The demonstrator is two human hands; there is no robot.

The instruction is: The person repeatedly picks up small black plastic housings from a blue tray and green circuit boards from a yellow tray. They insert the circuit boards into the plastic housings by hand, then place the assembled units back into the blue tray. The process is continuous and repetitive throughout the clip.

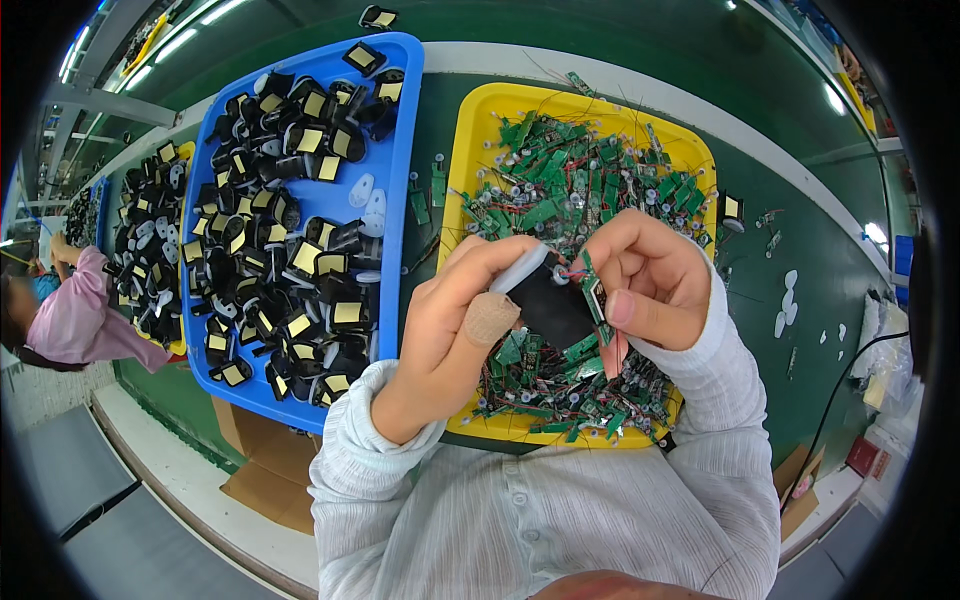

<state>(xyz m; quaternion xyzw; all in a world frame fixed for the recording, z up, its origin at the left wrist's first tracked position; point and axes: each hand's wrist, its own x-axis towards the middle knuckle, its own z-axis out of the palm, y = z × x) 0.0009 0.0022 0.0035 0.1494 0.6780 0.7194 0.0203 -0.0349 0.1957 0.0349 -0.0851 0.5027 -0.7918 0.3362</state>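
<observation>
Head view: both hands meet above the yellow tray [478, 150], over its near half; left hand [455, 320] is curled, fingers closed round a black plastic housing [548, 305] w/ a whitish rounded piece on its upper left end; a tan plaster wraps the left thumb [490, 318]; right hand [650, 285] is also curled, thumb & fingers pinched on a small green circuit board [592, 290] standing on edge against the housing's right side, touching it; thin red wires show where board meets housing; whether the board sits inside the housing or just against it, can't tell; both forearms wear pale ribbed sleeves [380, 420], coming in from the lower edge; yellow tray is heaped w/ loose green circuit boards [560, 175] w/ fine wires, tangled; just left of it, a blue tray [400, 130] holds many black housings w/ yellowish square faces [290, 250], piled loosely, plus a few whitish rounded pieces on its bare floor near the right wall; both trays rest on a dark green bench [790, 230]; a few small white bits lie on the bench at right, well apart from the hands; further left along the bench, 1 more tray of black housings; at far left another person in a pink top [80, 315] works at the same bench, apart from these hands; a brown cardboard box [265, 465] sits under the bench edge at lower left
</observation>
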